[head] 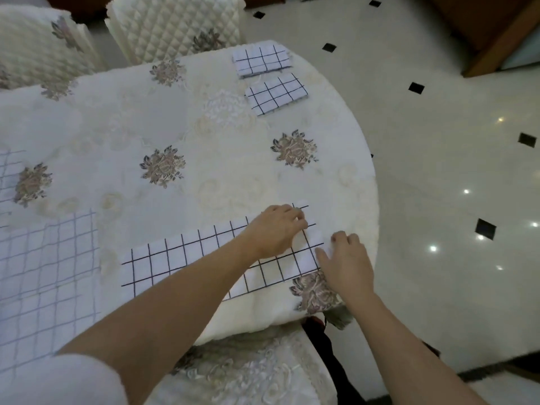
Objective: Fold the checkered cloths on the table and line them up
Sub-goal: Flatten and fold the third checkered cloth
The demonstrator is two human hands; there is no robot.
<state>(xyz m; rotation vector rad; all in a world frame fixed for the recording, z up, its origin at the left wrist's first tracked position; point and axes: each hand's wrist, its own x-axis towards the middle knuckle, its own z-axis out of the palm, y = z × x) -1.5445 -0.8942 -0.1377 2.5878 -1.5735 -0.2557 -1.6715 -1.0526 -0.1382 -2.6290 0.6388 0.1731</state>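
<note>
So this was mid-fold on the third cloth, as far as I could judge. The strip of checkered cloth (187, 258) lay near the front edge of the table (344, 159), already doubled into a long band running left to right, and the person was working at its right end. The left hand (277, 232) sat flat on the band with the fingers curled down onto the fabric, pressing more than gripping. The right hand (347, 258) was just beside it at the end corner, fingers bent onto the cloth edge; I couldn't tell if it actually had the corner pinched or was only resting there.

Two folded cloths (261, 60) and (276, 93) were parked at the far right side of the table, one just behind the other, the nearer one a bit skewed. Another, paler checkered cloth (43, 273) lay open on the left, and a further bit of check showed at the left edge, too cut off to say much.

My guess for the next move: lift that right end and bring it across to the left so the band halves, keeping the edges square, then press it flat. After that it'd want setting down in line with the two already done.
</note>
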